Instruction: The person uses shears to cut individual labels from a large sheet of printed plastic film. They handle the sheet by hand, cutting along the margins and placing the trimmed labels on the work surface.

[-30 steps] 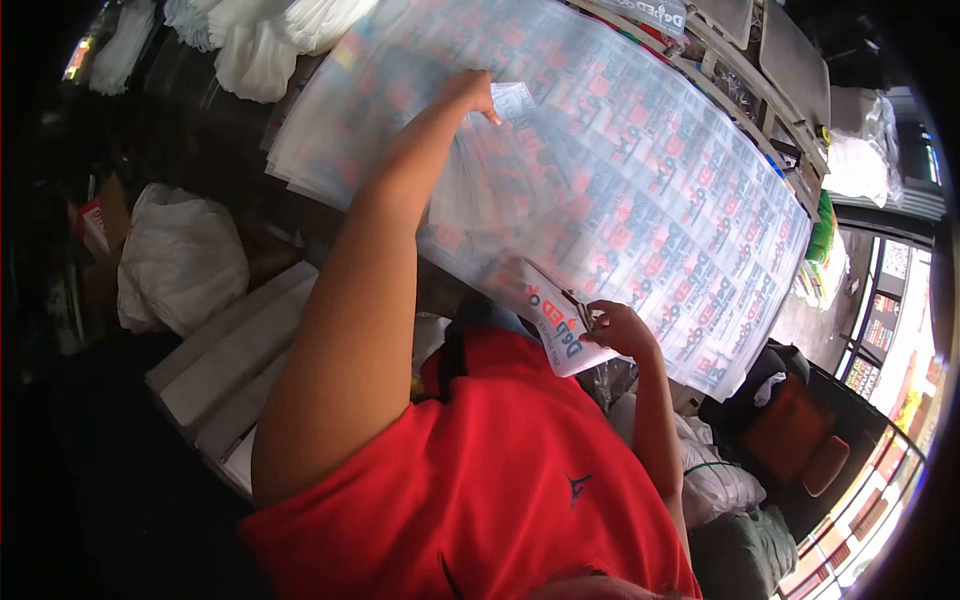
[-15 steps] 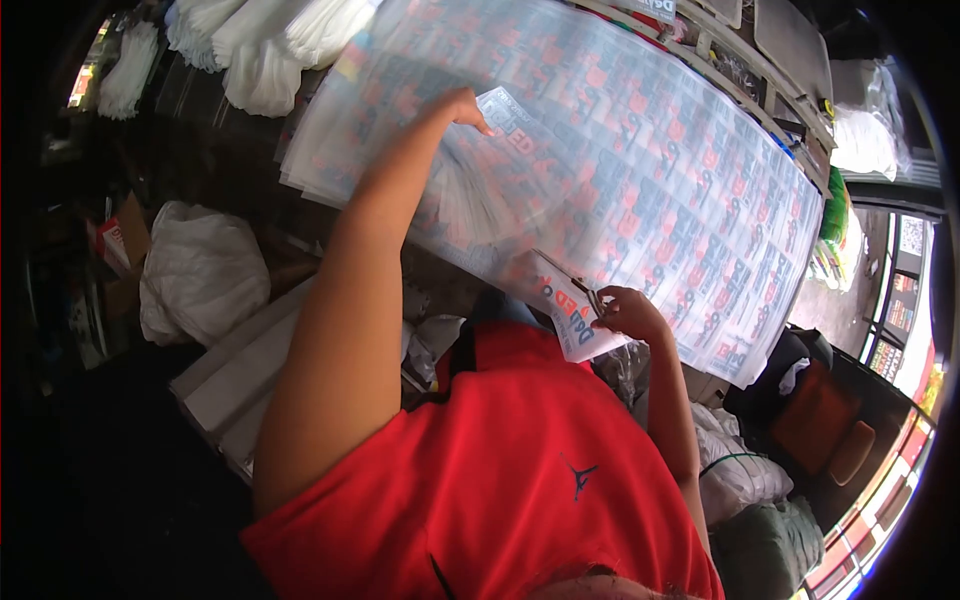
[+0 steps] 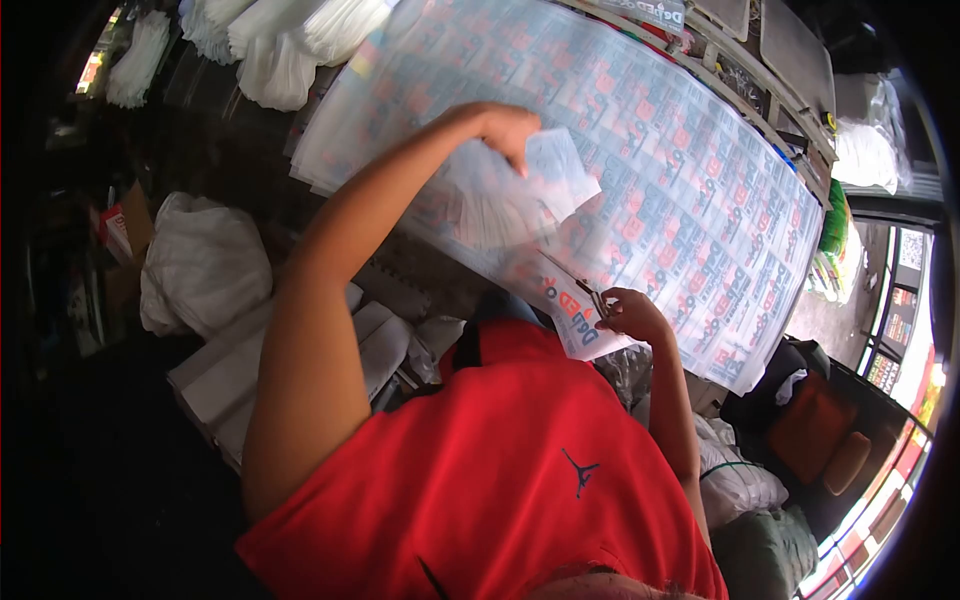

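Observation:
My left hand (image 3: 512,135) is closed on a cut printed sheet (image 3: 562,168), thin and pale, its far corner lifted and bent. Under that hand lies a fanned pile of cut pieces (image 3: 490,205), partly blurred. Near my body, my right hand (image 3: 636,316) has its fingers in the handles of a pair of scissors (image 3: 572,272), whose blades point up and left. Below the scissors, a printed flap (image 3: 575,315) with red and blue lettering hangs over the table's near edge. A wide stack of translucent sheets (image 3: 690,200) printed with repeating lettering covers the table.
Bundles of white material (image 3: 275,60) hang at the upper left. A white bag (image 3: 200,265) and pale boxes (image 3: 230,385) stand at the left. On the right are a dark chair with a brown seat (image 3: 810,410) and stuffed sacks (image 3: 745,480). A metal frame (image 3: 760,90) borders the table's far side.
My left hand has moved right and slightly nearer over the sheets, and the piece in it now bends differently. My right hand and the scissors have stayed nearly in place.

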A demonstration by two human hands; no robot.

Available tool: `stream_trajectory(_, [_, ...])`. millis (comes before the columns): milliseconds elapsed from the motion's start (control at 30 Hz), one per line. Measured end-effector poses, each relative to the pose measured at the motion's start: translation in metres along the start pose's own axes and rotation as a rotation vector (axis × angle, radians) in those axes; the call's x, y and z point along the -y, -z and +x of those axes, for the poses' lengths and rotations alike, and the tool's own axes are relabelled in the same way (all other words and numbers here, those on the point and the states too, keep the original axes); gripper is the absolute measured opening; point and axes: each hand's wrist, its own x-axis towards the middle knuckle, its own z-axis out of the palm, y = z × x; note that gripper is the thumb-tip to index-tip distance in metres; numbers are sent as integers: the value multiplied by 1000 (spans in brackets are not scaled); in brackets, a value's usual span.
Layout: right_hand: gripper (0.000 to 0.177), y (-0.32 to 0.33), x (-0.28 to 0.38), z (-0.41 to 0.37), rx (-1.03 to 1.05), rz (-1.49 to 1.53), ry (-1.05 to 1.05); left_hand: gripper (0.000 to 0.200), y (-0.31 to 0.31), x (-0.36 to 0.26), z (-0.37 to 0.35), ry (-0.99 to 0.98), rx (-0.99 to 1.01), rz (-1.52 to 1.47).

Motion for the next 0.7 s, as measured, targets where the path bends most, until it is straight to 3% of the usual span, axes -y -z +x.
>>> stream_trajectory(67, [60, 4, 10, -5, -2, -6, -4, 52, -8, -11, -32, -149, 22, 86])
stream_trajectory(200, [60, 3, 8, -6, -56, -126, 56, 51, -8, 18, -49, -225, 33, 69])
stream_trajectory(267, [60, 5, 16, -10, -34, -104, 14, 52, -11, 50, -26, -37, -263, 66])
stream_trajectory(367, [60, 6, 17, -9, -11, -111, -12, 48, -4, 88, 40, 120, -195, 255])
stream_trajectory(533, [58, 1, 15, -10, -57, -120, 27, 45, -14, 131, 118, 96, -299, 447])
stream_trajectory(700, [57, -3, 13, -12, -60, -71, -10, 41, -22, 135, 123, 49, -495, 540])
